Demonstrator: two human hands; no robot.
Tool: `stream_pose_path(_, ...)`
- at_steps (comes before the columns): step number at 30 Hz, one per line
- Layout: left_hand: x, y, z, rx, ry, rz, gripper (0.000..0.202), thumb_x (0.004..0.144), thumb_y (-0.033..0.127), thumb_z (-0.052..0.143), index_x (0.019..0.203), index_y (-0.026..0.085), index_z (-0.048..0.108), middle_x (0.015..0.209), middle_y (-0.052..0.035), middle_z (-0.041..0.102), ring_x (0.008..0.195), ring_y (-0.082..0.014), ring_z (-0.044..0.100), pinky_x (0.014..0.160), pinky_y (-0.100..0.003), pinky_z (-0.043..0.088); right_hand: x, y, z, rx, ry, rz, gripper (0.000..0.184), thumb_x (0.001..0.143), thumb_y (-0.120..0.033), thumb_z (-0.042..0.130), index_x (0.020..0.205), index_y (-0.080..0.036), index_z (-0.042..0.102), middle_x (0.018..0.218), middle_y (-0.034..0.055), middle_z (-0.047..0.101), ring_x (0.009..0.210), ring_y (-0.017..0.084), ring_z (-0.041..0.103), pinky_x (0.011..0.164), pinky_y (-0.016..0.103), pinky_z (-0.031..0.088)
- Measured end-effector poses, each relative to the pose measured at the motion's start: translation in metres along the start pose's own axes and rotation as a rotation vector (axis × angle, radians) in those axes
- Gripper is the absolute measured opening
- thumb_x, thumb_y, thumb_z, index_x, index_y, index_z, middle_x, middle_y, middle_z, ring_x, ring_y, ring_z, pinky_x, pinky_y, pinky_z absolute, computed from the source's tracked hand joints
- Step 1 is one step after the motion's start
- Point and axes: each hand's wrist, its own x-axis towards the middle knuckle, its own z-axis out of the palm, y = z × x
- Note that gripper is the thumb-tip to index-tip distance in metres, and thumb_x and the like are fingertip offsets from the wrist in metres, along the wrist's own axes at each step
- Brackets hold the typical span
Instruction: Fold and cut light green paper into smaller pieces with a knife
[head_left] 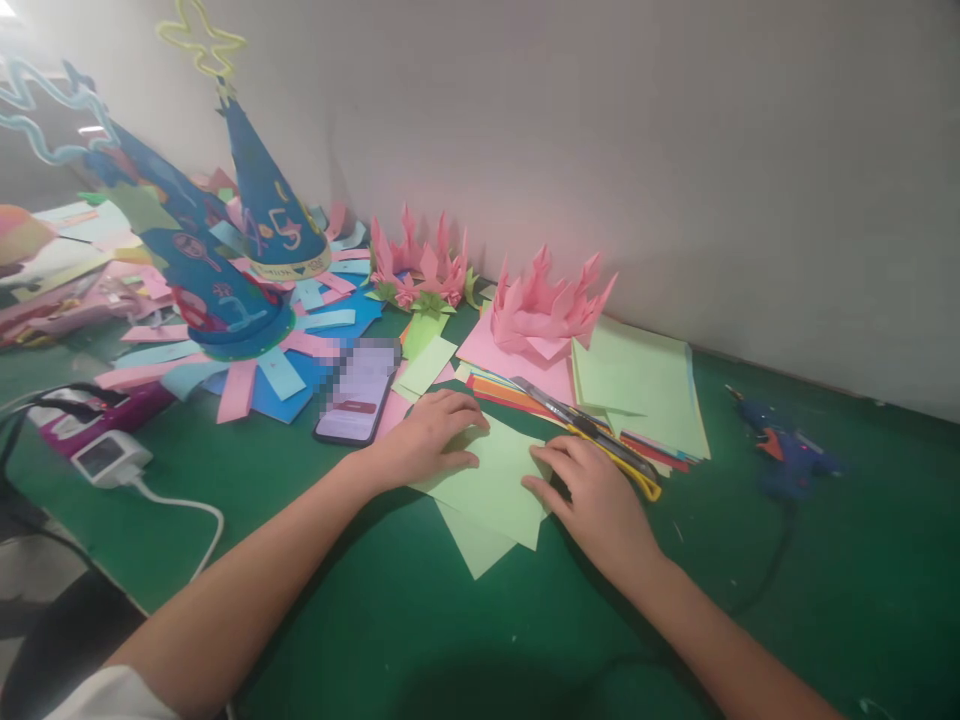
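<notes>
Light green sheets of paper (499, 480) lie on the green table in front of me, overlapping at angles, with a corner of a lower sheet (476, 548) sticking out toward me. My left hand (431, 440) rests on the upper left of the top sheet, thumb and fingers apart. At the sheet's right edge is my right hand (589, 485), its fingertips touching the paper and its thumb spread from the fingers. Just beyond my right hand lie a yellow-handled craft knife (646, 482) and another dark cutting tool (559, 405).
Two pink paper crowns (544, 310) stand at the back, near a green paper stack (652, 385). A phone (364, 385), a blue cone hat (274, 200) and a white charger (112, 458) are leftward. A blue glue gun (787, 455) lies right.
</notes>
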Motion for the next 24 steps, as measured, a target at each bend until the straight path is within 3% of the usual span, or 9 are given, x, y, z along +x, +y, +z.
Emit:
stream_pose_path(2, -0.001, 0.005, 0.003, 0.003, -0.018, 0.007, 0.032, 0.084, 0.033, 0.063, 0.113, 0.022, 0.056, 0.115, -0.008, 0.054, 0.111, -0.0241, 0.048, 0.097, -0.04, 0.036, -0.002, -0.003, 0.001, -0.027, 0.002, -0.027, 0.021, 0.091, -0.03, 0.049, 0.098, -0.017, 0.064, 0.09, 0.0093, 0.059, 0.084, 0.023, 0.057, 0.074, 0.037, 0.049)
stream_pose_path(7, -0.001, 0.014, 0.011, 0.072, -0.057, 0.003, 0.063, 0.074, 0.056, 0.066, 0.124, 0.022, 0.05, 0.118, -0.0116, 0.049, 0.113, -0.0293, 0.043, 0.098, -0.045, 0.035, -0.004, -0.01, 0.001, -0.119, 0.019, -0.075, 0.022, 0.092, -0.025, 0.048, 0.101, -0.015, 0.066, 0.084, 0.0088, 0.059, 0.08, 0.022, 0.056, 0.068, 0.035, 0.049)
stream_pose_path(15, -0.004, 0.014, 0.019, 0.105, -0.026, 0.011, 0.075, 0.075, 0.064, 0.058, 0.133, 0.021, 0.039, 0.125, -0.0151, 0.044, 0.117, -0.0323, 0.04, 0.1, -0.051, 0.03, -0.002, -0.014, 0.002, 0.03, 0.029, -0.039, 0.019, 0.09, -0.018, 0.049, 0.093, -0.017, 0.068, 0.08, 0.0069, 0.06, 0.076, 0.02, 0.056, 0.066, 0.035, 0.05)
stream_pose_path(21, -0.002, 0.017, 0.023, 0.05, 0.074, 0.021, 0.068, 0.07, 0.055, 0.07, 0.122, 0.02, 0.043, 0.123, -0.0144, 0.048, 0.115, -0.0307, 0.042, 0.097, -0.047, 0.032, -0.005, -0.008, 0.002, 0.146, 0.156, -0.064, 0.02, 0.09, -0.02, 0.05, 0.097, -0.022, 0.068, 0.1, 0.0074, 0.064, 0.089, 0.021, 0.06, 0.077, 0.038, 0.05)
stream_pose_path(24, -0.001, 0.017, 0.024, 0.022, 0.132, 0.014, 0.049, 0.075, 0.043, 0.07, 0.111, 0.019, 0.046, 0.109, -0.0096, 0.056, 0.103, -0.0257, 0.05, 0.094, -0.043, 0.035, -0.006, -0.008, 0.002, 0.306, 0.18, -0.011, 0.021, 0.09, -0.021, 0.051, 0.103, -0.025, 0.066, 0.108, 0.0057, 0.063, 0.088, 0.018, 0.062, 0.077, 0.034, 0.051)
